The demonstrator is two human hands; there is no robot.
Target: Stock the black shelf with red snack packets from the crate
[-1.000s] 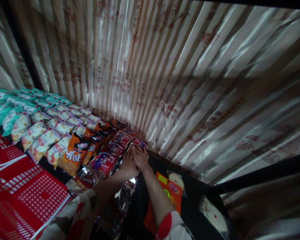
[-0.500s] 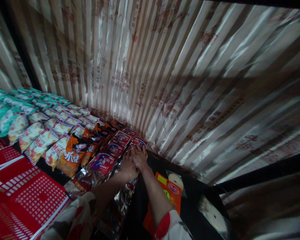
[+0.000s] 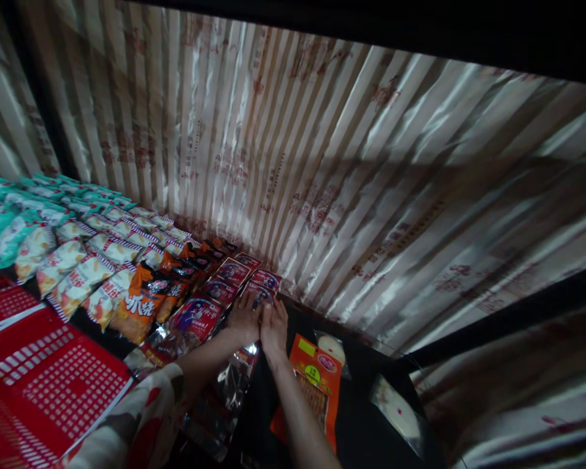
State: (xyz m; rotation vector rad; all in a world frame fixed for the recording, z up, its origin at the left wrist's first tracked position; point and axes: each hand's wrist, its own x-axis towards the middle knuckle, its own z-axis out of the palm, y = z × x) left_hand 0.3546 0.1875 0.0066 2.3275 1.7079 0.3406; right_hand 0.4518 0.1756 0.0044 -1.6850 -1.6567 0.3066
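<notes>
My left hand (image 3: pixel 244 322) lies palm down on a row of dark red and blue snack packets (image 3: pixel 265 280), its fingers stretched forward. Close beside it, my right hand (image 3: pixel 274 327) rests along the right side of that row, thumb up and fingers extended. Neither hand is wrapped round a packet. The two hands nearly touch and cover the middle of the row. To their left runs a second row of similar red packets (image 3: pixel 198 317), with shiny clear ends. An orange packet (image 3: pixel 317 371) with a see-through window lies partly under my right forearm.
Orange and black snack bags (image 3: pixel 139 306), white bags (image 3: pixel 81 280) and teal bags (image 3: pixel 12 228) stand in rows at left. A red perforated basket (image 3: pixel 73 384) occupies the lower left. Clear packs with pale round contents (image 3: pixel 397 412) lie right. A striped foil sheet (image 3: pixel 273 150) hangs behind.
My right hand has slid off my left hand to the right side of the row, and both have drawn back slightly. The far packet shows more fully. The view has shifted a little.
</notes>
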